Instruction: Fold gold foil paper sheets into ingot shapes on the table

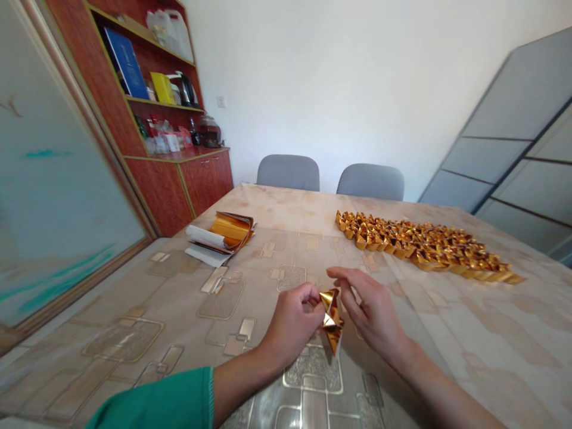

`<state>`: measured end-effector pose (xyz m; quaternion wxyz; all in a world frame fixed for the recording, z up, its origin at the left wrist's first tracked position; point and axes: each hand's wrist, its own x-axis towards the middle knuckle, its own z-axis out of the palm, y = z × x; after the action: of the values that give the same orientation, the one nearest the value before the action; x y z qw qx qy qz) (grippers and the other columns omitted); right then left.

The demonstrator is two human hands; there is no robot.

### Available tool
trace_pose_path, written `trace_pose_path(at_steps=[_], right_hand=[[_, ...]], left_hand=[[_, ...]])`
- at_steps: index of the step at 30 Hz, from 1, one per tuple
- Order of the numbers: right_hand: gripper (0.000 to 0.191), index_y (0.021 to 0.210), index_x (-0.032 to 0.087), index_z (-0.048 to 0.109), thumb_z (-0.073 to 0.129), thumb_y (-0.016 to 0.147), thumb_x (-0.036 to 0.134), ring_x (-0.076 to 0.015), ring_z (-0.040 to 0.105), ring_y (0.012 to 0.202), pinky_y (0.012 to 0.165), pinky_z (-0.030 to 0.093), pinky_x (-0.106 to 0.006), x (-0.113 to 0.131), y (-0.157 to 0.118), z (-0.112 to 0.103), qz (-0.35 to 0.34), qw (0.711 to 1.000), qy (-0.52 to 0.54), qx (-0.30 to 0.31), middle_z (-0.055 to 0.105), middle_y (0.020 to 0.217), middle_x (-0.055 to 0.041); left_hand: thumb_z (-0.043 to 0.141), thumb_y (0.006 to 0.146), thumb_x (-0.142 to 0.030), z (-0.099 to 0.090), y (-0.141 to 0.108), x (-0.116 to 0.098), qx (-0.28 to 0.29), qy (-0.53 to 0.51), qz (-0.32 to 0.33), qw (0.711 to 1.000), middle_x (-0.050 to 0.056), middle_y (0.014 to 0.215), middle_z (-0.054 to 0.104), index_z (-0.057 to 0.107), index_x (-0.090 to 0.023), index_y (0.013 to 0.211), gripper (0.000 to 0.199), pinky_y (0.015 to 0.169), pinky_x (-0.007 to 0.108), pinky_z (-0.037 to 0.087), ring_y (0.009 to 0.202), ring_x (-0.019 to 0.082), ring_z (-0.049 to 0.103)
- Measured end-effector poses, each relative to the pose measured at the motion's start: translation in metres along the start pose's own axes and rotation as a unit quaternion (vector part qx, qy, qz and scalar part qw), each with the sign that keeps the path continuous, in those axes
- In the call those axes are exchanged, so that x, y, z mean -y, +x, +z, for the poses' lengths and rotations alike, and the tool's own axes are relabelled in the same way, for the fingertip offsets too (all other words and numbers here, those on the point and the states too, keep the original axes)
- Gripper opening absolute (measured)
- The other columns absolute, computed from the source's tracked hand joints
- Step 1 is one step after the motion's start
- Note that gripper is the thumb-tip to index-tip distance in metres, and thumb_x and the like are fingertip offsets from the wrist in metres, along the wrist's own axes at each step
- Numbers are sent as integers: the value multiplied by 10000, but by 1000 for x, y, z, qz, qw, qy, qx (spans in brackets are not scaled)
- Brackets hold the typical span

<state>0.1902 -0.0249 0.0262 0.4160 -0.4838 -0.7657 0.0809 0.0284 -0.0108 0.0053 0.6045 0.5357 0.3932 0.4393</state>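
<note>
Head cam only here: the left hand was pinched tight on a folded gold foil piece, its long axis running roughly up and down, tip pointing down toward the person. The right hand was open just beside it, and a big batch of folded gold foil pieces lay well beyond.

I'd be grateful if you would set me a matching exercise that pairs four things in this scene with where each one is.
Things:
1. Blue book
2. Curled gold foil sheets
3. Batch of folded gold foil shapes
4. Small folded gold foil piece

Places:
A. Held in the fingers of the left hand
B. On a shelf of the wooden cabinet
C. On white paper at the table's left
D. Spread over the table's right side

Pairs: 1-B, 2-C, 3-D, 4-A
</note>
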Motion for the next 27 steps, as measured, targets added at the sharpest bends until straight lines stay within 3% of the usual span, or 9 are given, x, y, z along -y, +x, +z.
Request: trace_pose_path(at_steps=[3,5,8,13,16,20,23,27], right_hand=[[236,1139,238,634,507,940,245,-229,655,876,766,535,-370,1,2,-5,2,1000,30,-3,701,987,-74],[338,1235,252,576,589,898,274,-250,625,1001,823,528,-389,3,3,-5,-27,998,36,36,662,1134,-87],[467,1278,262,513,620,833,173,-261,568,1126,904,504,-403,6,1,1,-35,996,18,77,581,1258,-96],[301,1112,248,544,481,875,74,-220,627,852,730,511,-348,5,-6,13,19,998,-15,56,642,970,-58],[226,1056,246,569,466,922,96,-211,624,837,732,501,-334,6,-5,13,3,998,-12,63,650,941,-53],[180,1058,245,567,578,901,158,-235,609,929,778,494,-342,8,-2,10,-32,997,-41,51,645,1024,-70],[86,911,233,548,551,912,147,-217,597,812,687,472,-317,6,-3,11,-30,995,-87,26,618,876,-51],[146,848,234,514,479,953,140,-190,569,710,636,441,-294,7,-7,14,-51,994,-97,12,588,780,-34]], left_hand=[[689,740,-302,0,0,1,4,-26,-20,999,-35,537,571,554,-183,662,196,411,181,400,431,103,528],[682,760,-369,-1,1,2,-2,-52,-25,998,-30,564,588,539,-190,700,236,410,195,425,439,116,548],[662,781,-413,-4,4,2,-6,-55,-11,998,-22,599,600,553,-185,740,256,421,206,438,458,122,555],[664,746,-240,-3,3,0,-22,42,52,998,-19,618,604,602,-178,705,96,496,200,414,531,121,558],[637,719,-148,-3,4,-1,-42,101,97,989,-23,617,597,618,-177,679,53,531,191,400,574,118,550],[612,765,-262,-7,8,0,-33,30,33,998,-24,666,609,584,-190,780,78,443,197,425,542,138,584],[618,771,-337,-9,12,2,-39,-18,0,999,-2,746,649,549,-188,835,177,425,210,462,567,158,643],[633,768,-309,-8,14,6,-30,-16,9,999,0,750,650,533,-178,827,175,426,188,458,602,162,674]])
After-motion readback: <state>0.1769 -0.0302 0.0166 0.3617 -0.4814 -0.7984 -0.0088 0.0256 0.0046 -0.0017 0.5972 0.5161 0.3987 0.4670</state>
